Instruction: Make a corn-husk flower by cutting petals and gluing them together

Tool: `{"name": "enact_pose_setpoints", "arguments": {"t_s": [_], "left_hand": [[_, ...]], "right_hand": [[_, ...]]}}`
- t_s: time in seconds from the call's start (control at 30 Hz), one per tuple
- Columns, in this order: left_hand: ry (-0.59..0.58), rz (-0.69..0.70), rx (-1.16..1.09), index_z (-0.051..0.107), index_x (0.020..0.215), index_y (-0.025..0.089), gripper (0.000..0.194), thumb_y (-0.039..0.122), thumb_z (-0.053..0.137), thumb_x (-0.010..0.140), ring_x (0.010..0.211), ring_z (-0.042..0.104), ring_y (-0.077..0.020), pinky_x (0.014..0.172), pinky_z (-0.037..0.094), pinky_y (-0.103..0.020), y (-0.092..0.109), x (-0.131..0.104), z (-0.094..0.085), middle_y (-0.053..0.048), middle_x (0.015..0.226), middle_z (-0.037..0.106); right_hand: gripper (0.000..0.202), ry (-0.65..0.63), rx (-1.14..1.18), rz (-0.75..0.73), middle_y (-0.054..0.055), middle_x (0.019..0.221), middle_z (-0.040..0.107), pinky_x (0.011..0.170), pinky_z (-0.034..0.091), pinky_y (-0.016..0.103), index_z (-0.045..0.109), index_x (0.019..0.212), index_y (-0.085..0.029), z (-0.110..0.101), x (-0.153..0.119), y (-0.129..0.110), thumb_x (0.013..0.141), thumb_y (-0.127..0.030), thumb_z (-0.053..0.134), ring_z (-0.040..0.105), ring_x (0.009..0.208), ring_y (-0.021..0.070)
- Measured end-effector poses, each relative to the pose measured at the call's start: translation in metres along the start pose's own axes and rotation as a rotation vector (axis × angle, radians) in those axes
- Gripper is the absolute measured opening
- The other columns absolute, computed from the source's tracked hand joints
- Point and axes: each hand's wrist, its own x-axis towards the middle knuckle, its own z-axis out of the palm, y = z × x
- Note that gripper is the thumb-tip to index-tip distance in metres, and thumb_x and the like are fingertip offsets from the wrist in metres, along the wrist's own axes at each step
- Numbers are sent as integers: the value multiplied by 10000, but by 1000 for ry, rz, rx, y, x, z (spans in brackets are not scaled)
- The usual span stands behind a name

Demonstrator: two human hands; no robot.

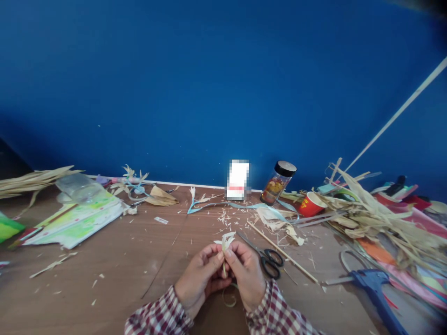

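Note:
Between my two hands, near the front of the brown table, is a small pale flower of dried husk [226,240] with pointed petals fanned upward. My left hand [200,274] pinches its base between thumb and fingers. From the other side my right hand [247,270] closes on the same base, the thumbs nearly meeting. A thin pale strip [229,301] curls below the hands. Just right of my right hand lie black-handled scissors [270,263], blades pointing up and left. A thin wooden stick [282,251] runs slantwise beyond them.
A blue glue gun [375,288] lies at right, beside a heap of dried husks [363,209]. A red paper cup [312,204] and a tilted jar [278,183] stand behind. At left are a paint-stained sheet [84,223] and a clear plastic container [79,188]. Husk scraps litter the table [146,251].

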Motion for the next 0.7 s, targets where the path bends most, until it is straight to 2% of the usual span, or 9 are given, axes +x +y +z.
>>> {"name": "enact_pose_setpoints", "arguments": {"t_s": [0.43,0.6,0.7], "left_hand": [[-64,10,-23,545,955,169,228,260,584,749,574,540,-71,609,470,-237,-3,1,-4,5,646,552],[-62,11,-43,556,951,165,221,246,588,748,552,535,-63,607,473,-237,-4,2,-5,9,625,556],[-28,24,-90,562,926,168,199,234,597,742,528,529,-56,595,475,-229,-5,4,-5,19,598,557]], "right_hand": [[227,22,-118,-72,-41,539,451,487,328,191,470,674,-147,1,-4,1,827,-314,486,388,492,65],[227,20,-100,-55,-44,525,455,465,321,174,491,670,-137,1,-2,2,811,-314,512,384,476,55],[219,54,-36,3,-43,519,469,443,323,161,535,693,-132,1,2,8,797,-325,530,402,461,51]]}}
